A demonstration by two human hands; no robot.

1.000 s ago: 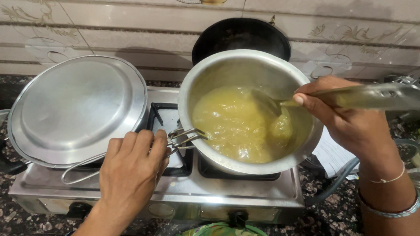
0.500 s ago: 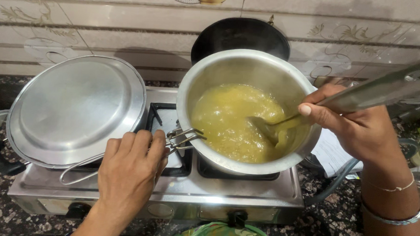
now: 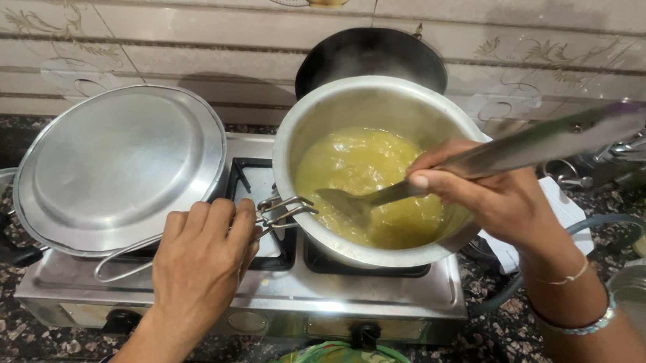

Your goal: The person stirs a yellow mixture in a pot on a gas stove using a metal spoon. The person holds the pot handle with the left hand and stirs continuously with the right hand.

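Two hands share the work: the left hand (image 3: pixel 201 260) clenches wire pot tongs (image 3: pixel 281 210) clamped on the steel pot's (image 3: pixel 371 107) rim, steadying it on the stove's (image 3: pixel 258 292) right burner, while the right hand (image 3: pixel 495 198) grips a long ladle (image 3: pixel 381 199) dipped in yellow soup (image 3: pixel 360 169) (lid (image 3: pixel 121 167) parked left).

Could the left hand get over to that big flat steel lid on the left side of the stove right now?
Probably yes, but not freely. The steel lid lies just beside the left hand with nothing between them. That hand, though, is closed on the wire tongs gripping the pot, so it would have to let go first.
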